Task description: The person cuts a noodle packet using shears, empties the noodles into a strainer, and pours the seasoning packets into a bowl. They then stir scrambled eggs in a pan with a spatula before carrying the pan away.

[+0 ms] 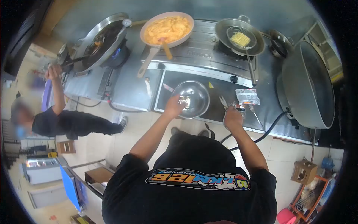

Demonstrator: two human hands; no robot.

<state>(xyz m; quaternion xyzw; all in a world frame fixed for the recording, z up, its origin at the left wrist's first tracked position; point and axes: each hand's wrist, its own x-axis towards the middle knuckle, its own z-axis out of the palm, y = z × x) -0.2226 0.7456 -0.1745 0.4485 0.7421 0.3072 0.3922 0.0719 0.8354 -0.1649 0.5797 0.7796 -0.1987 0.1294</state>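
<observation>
A small foil sachet (184,101) is in the fingers of my left hand (174,107), over the near-left part of a shiny metal bowl (199,98). My right hand (234,118) is closed around a pair of scissors (223,101), whose blades point away from me, apart from the bowl. Their handles are hidden in the hand. A noodle wrapper (247,96) lies just beyond my right hand, and a fork (256,115) rests to its right. Small dark packets (241,108) sit close by the right fingers.
Behind the bowl is a stove with a pan of yellow-orange food (168,30) and a pot (221,30) holding a noodle block (240,39) in a strainer. A large wok (311,84) stands at right. At left, another person (71,121) works at a dark wok (100,44).
</observation>
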